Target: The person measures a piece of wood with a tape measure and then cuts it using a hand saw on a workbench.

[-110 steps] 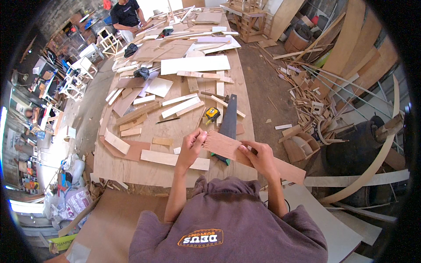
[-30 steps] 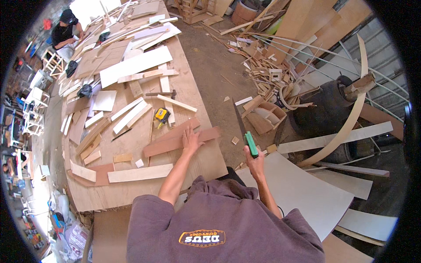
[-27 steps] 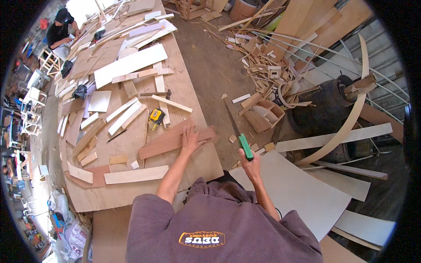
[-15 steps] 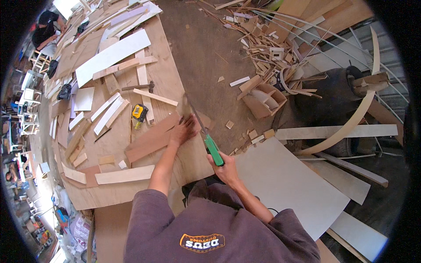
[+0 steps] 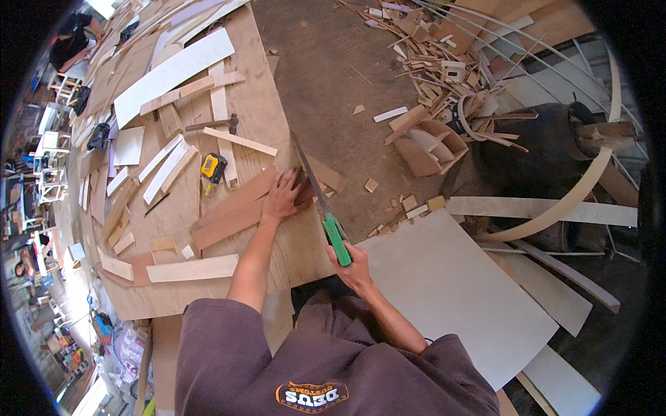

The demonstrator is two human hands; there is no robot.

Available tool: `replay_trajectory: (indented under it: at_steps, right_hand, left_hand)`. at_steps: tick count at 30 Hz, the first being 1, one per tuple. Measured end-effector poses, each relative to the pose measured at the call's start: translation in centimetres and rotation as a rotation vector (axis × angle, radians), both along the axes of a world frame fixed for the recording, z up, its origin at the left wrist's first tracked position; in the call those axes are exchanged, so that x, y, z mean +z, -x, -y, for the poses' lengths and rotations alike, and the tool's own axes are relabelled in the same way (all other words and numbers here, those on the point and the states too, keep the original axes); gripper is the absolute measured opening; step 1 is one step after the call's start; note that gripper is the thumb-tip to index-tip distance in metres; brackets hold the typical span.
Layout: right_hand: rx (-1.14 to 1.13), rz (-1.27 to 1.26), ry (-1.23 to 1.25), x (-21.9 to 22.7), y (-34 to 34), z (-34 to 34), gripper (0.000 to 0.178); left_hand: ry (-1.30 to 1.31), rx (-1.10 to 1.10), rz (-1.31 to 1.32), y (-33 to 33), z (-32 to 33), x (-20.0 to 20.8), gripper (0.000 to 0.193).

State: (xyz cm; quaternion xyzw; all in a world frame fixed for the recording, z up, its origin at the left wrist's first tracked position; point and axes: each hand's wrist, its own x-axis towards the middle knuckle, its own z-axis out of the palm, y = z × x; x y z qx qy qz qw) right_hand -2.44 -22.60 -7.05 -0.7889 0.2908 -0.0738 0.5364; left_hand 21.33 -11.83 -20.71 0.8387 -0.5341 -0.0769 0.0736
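Observation:
My right hand (image 5: 356, 267) is wrapped around the green handle of a hand saw (image 5: 336, 239). Its long blade points away from me and crosses the brown boards by the workbench's right edge. Fingers spread, my left hand (image 5: 279, 199) lies flat on a reddish-brown board (image 5: 232, 211), left of the blade. A brown board end (image 5: 326, 172) sticks out past the blade over the bench edge. Where blade and wood meet is partly hidden by shadow and my fingers.
On the workbench (image 5: 277, 267) lie a yellow-black tape measure (image 5: 214, 168), a hammer (image 5: 233, 125), a white board (image 5: 177, 75) and wood strips. Offcuts (image 5: 444, 76) and a dark drum (image 5: 520, 149) stand right, beyond a pale sheet (image 5: 451, 291). Another person (image 5: 66, 45) sits far left.
My left hand has shifted slightly left along the board, away from the blade. The saw stays in my right hand at nearly the same place. The whole view has moved a little.

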Motion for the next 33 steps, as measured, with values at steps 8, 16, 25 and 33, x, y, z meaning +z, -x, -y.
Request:
replay_trajectory:
  at_steps: [8,16,25,33]
  right_hand:
    - [0.063,0.115,-0.007,-5.0,1.4,-0.5,0.022]
    - [-0.101,0.133,-0.075,-6.8,2.2,-1.3,0.014]
    - [0.024,0.127,0.067,-7.9,2.5,-0.9,0.011]
    - [-0.003,0.117,0.086,-8.6,3.0,-1.8,0.008]
  left_hand:
    - [0.139,-0.002,-0.094,0.4,0.3,0.7,0.064]
    - [0.079,-0.027,-0.055,0.4,0.8,1.4,0.07]
    - [0.08,-0.05,-0.028,0.2,0.6,0.9,0.071]
    - [0.075,-0.038,-0.029,0.5,0.5,0.9,0.071]
